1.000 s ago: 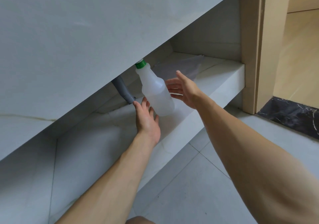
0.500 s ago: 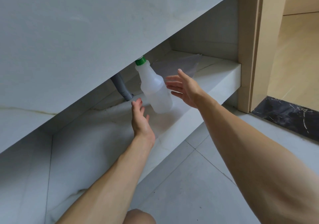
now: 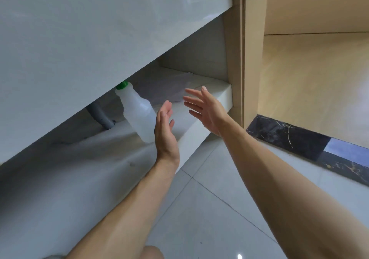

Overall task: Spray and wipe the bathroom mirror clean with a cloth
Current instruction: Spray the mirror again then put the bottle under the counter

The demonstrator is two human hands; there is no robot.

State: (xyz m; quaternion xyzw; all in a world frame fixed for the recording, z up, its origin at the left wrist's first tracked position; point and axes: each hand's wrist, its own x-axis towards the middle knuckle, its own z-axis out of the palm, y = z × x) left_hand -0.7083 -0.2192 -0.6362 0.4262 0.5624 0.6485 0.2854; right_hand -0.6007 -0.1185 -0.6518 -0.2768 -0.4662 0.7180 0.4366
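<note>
Under the grey vanity slab (image 3: 79,39), a pale stone shelf (image 3: 209,127) carries a translucent white plastic bottle with a green cap (image 3: 137,111), its base hidden by the left hand (image 3: 164,133). A grey cloth (image 3: 165,88) lies far behind, indistinct. The right hand (image 3: 207,111) hovers nearby; both hands' fingers are released, empty.

Soft daylight from the right, dim shadow beneath the counter (image 3: 79,39), slight blur, wide-angle edge stretch.

Both bare forearms stretch forward. The left hand (image 3: 164,133) stands edge-up, palm facing right, fingers straight and together, holding nothing. The right hand (image 3: 206,110) is spread, palm facing left, fingers loosely apart and empty.
</note>
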